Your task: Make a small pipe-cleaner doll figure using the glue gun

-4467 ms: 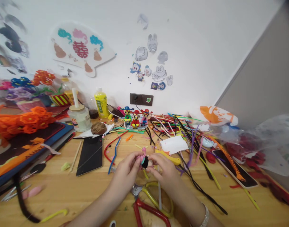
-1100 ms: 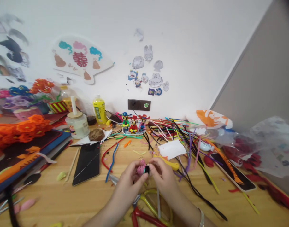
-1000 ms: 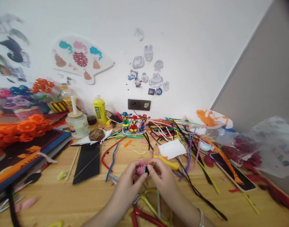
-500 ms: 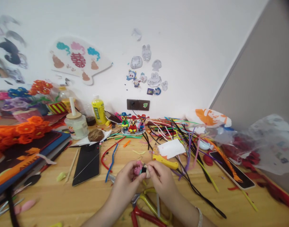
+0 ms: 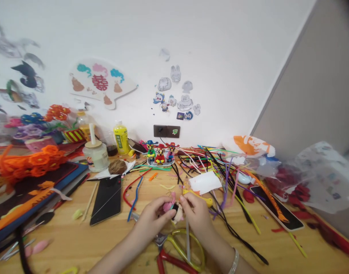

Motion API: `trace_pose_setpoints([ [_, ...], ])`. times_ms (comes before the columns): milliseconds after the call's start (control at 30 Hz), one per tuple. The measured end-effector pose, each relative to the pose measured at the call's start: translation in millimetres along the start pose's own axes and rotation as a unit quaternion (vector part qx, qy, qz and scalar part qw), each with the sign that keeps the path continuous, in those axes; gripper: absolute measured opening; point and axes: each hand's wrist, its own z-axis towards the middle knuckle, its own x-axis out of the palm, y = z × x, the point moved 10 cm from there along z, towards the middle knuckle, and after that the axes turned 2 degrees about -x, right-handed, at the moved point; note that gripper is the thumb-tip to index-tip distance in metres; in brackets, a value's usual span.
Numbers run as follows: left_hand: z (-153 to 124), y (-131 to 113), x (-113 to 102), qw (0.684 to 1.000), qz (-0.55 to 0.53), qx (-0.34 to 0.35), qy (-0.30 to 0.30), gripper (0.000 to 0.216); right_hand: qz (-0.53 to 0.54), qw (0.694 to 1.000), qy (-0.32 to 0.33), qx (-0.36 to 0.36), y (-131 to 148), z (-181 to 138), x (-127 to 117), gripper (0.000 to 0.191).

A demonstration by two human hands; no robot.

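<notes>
Both my hands meet low in the middle of the wooden table (image 5: 77,236). My left hand (image 5: 151,219) pinches a small pink, black and cream pipe-cleaner figure (image 5: 173,209) from the left. My right hand (image 5: 196,217) pinches the same figure from the right, fingers closed on it. A bracelet (image 5: 234,260) sits on my right wrist. Just below my hands lie yellow-handled scissors (image 5: 188,247) and red-handled pliers (image 5: 168,262).
A black tablet (image 5: 107,194) lies to the left, loose pipe cleaners (image 5: 220,167) spread to the right. A phone (image 5: 277,209), yellow cutter (image 5: 203,198), white card (image 5: 204,182), three small figurines (image 5: 160,152), a jar (image 5: 97,154), a yellow bottle (image 5: 120,137) and orange pipe-cleaner flowers (image 5: 34,160) surround them.
My hands have stayed together on the small figure and turned it, so a cream part now shows. The view has tilted slightly, and my hands sit a little lower.
</notes>
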Motion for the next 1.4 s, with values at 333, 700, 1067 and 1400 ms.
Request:
trace_pose_setpoints([
  [333,9,11,-3,0.999,-0.022,-0.010,0.024,0.030,0.178,0.982,0.066,0.013,-4,3,21,0.015],
  [700,16,19,-13,0.995,-0.090,-0.032,0.001,0.033,0.181,0.982,-0.007,0.057,-19,3,10,0.031],
  [1067,20,26,-24,0.985,-0.164,-0.028,-0.052,0.043,0.344,0.930,0.033,0.127,-30,3,35,0.028],
  [1400,6,24,-8,0.977,-0.192,-0.059,-0.077,0.032,0.279,0.957,-0.011,0.082,-22,5,25,0.018],
])
